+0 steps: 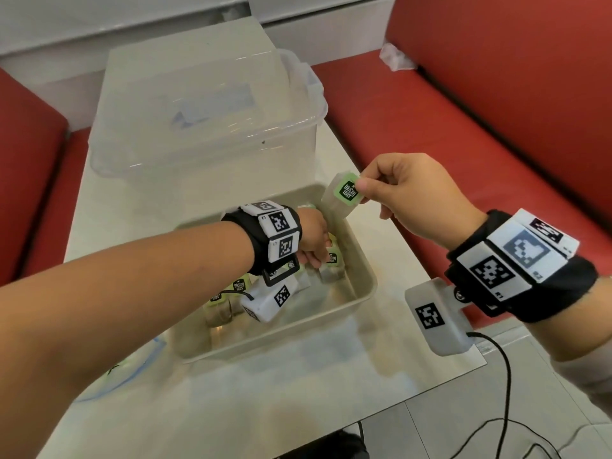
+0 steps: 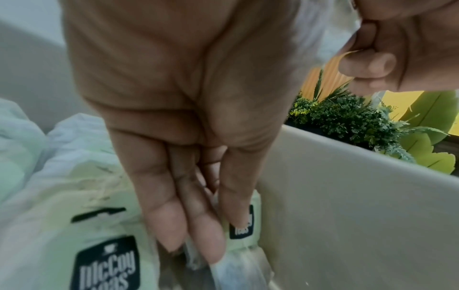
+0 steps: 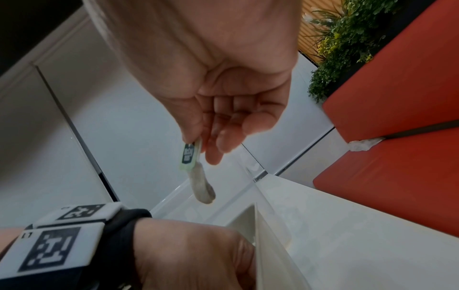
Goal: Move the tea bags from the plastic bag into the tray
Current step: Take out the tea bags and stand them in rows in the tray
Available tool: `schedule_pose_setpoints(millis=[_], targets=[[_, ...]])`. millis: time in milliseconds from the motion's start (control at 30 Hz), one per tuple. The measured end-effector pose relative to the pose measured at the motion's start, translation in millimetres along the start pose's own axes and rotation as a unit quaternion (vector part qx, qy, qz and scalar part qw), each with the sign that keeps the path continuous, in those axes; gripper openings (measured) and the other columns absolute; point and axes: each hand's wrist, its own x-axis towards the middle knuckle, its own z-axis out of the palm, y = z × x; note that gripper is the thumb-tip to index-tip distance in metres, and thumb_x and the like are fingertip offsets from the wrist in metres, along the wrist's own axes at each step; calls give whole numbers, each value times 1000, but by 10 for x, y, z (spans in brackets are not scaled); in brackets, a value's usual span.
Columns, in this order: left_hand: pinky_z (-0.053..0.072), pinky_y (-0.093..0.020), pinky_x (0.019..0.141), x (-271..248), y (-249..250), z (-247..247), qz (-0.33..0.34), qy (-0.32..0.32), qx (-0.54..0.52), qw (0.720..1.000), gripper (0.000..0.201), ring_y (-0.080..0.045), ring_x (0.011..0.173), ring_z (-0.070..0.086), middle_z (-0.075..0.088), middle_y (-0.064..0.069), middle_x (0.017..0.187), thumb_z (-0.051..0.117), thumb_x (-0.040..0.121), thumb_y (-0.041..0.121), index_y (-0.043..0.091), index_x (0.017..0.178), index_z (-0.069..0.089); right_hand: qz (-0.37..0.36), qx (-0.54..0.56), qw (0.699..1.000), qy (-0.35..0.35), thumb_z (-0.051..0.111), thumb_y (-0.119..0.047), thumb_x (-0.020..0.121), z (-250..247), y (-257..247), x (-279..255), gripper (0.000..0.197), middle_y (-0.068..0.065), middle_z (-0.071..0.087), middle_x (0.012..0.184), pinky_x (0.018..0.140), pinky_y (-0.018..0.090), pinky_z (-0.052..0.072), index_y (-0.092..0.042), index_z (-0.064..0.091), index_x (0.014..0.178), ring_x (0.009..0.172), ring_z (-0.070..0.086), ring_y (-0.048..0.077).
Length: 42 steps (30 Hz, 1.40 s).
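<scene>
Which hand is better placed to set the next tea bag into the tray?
Right. The right hand pinches a tea bag over the tray rim; the left hand is down inside among bags.

One tray (image 1: 361, 303), one clear lidded bin (image 1: 205, 127), at least five tea bags (image 1: 342, 197).

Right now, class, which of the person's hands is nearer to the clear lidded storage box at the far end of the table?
Right. The right hand hangs above the tray's far corner, just short of the storage box, pinching a tea bag. The left hand is lower, inside the tray.
</scene>
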Motion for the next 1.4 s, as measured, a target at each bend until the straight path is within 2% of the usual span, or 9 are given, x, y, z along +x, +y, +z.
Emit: schedule_pose_setpoints(millis=[167, 300, 433, 600, 867, 1067, 1167, 1233, 1400], targets=[[58, -34, 77, -23, 28, 5, -3, 51, 28, 998, 23, -20, 72, 67, 71, -16, 88, 69, 83, 13, -2, 98, 62, 4, 2, 1000, -1, 62, -25, 89, 24, 1, 2, 20, -13, 63, 61, 45, 10, 40, -24, 60, 68, 45, 54, 3], [59, -32, 71, -123, 35, -105, 27, 101, 51, 993, 18, -20, 69, 68, 67, -7, 72, 73, 80, 20, 8, 77, 59, 4, 5, 1000, -5, 62, -24, 89, 36, 7, -6, 21, -11, 64, 64, 48, 13, 43, -25, 59, 67, 47, 54, 5], [54, -20, 60, -188, 21, -61, 33, -36, 80, 996, 2, -13, 72, 68, 70, -1, 85, 65, 85, 14, 15, 85, 66, 5, 6, 1000, -7, 62, -24, 89, 45, 7, -6, 22, -11, 64, 65, 48, 13, 43, -26, 59, 67, 47, 54, 4], [50, -19, 60, -72, 12, 132, 25, -119, 163, 979, 30, -9, 72, 62, 66, -5, 115, 56, 90, 8, 20, 116, 62, 5, 8, 1000, -8, 62, -24, 89, 40, -8, 8, 21, -12, 65, 66, 49, 14, 44, -26, 59, 68, 47, 54, 4], [40, -6, 40, -45, 36, 136, 45, -110, 153, 981, 37, -2, 64, 54, 59, 1, 103, 52, 92, 2, 14, 126, 57, 12, -3, 1000, -12, 61, -24, 89, 37, 9, -21, 20, -11, 65, 67, 49, 15, 42, -25, 59, 69, 51, 56, 10], [45, -10, 50, -314, 15, -133, 39, -80, 93, 992, 23, 0, 63, 60, 66, 2, 89, 73, 78, 12, 19, 97, 62, 12, -27, 998, -51, 60, -25, 90, 23, -45, -10, 18, -11, 65, 68, 50, 17, 44, -24, 61, 72, 49, 55, 9], [49, -19, 68, -584, 22, -387, 77, -28, 56, 995, 57, -6, 84, 58, 59, 5, 106, 82, 67, 24, 20, 115, 52, -4, -86, 990, -113, 60, -27, 89, 41, -92, 19, 14, -9, 66, 73, 43, 9, 37, -22, 63, 76, 45, 51, 1], [47, -19, 73, -737, 51, -434, 132, 15, 34, 991, 55, -3, 82, 55, 56, 12, 99, 80, 67, 29, 24, 113, 51, -13, -125, 981, -145, 61, -28, 88, 90, -126, 35, 14, -6, 67, 74, 45, 10, 37, -18, 65, 79, 47, 51, 0], [42, -8, 47, -711, 88, -302, 167, 83, 80, 979, 20, 2, 49, 56, 47, 9, 65, 70, 82, 27, 18, 96, 59, -2, -163, 973, -165, 66, -30, 83, 225, -159, 52, 11, -4, 67, 77, 63, 28, 45, -19, 67, 80, 73, 60, 15]])
